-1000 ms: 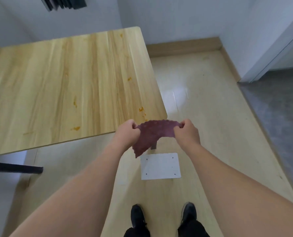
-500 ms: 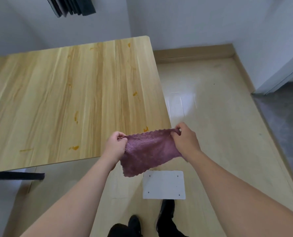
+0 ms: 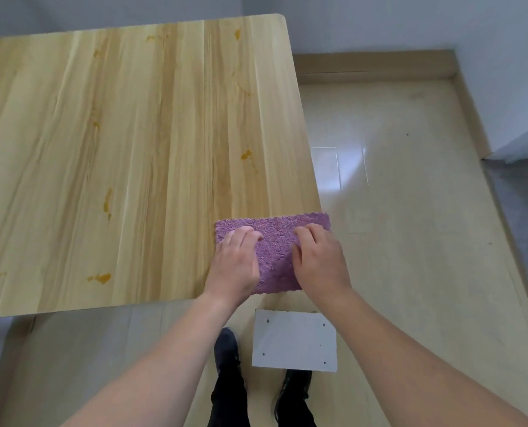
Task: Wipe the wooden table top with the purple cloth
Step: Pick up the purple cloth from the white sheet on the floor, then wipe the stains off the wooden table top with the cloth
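Observation:
The purple cloth (image 3: 275,246) lies spread flat on the near right corner of the wooden table top (image 3: 127,143), its right edge slightly past the table's edge. My left hand (image 3: 236,263) presses on the cloth's left part, fingers bent on it. My right hand (image 3: 319,261) presses on its right part the same way. Several orange stains (image 3: 246,155) dot the wood, one near the front edge (image 3: 99,278) to the left of the cloth.
A white square plate (image 3: 295,339) lies on the pale floor below the table's corner, beside my dark shoes (image 3: 225,343). A baseboard and white walls close the far side. Grey flooring begins at the right.
The cloth was held stretched in the air between both hands below the table corner. It has come up and forward and now lies flat on the corner under both hands.

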